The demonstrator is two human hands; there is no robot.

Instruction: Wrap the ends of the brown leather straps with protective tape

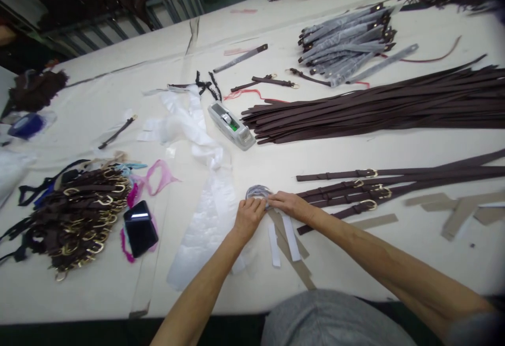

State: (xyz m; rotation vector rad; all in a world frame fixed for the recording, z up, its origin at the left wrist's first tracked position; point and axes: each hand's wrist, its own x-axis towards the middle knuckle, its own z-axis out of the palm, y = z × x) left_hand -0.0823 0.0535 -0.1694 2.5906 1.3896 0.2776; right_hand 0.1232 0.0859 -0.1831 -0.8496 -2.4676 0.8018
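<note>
Far left on the white surface [355, 262]: heap of short dark straps with brass buckles [79, 209], a black phone [140, 229] just beside it on pink scraps. Next over, a long crumpled run of clear plastic film [205, 199] trailing from mid-surface toward the near edge. Centre: left hand [248, 219] and right hand [290, 205] brought together, fingertips nearly meeting, both pinched on a small greyish wrapped coil [258, 192]. The coil sits directly ahead of the hands, at the fingertips and touching both; left hand closes on its near left side, right hand comes in from the right along its near edge. Neither hand clearly nearer. The coil looks roundish with no obvious long axis, pale grey-lilac and translucent, like film wound over something; what is inside cannot be told. Below the hands, white and tan paper strips [290, 241] lying fanned on the surface. Behind, a tape dispenser [232, 125], apart from the hands. Right of the hands: several buckled dark straps [366, 188], long axes running left-right, nearest ends just beside the right wrist. Farther back right: a big bundle of plain dark straps [374, 107], and a pile of film-wrapped straps [347, 41] beyond it.
</note>
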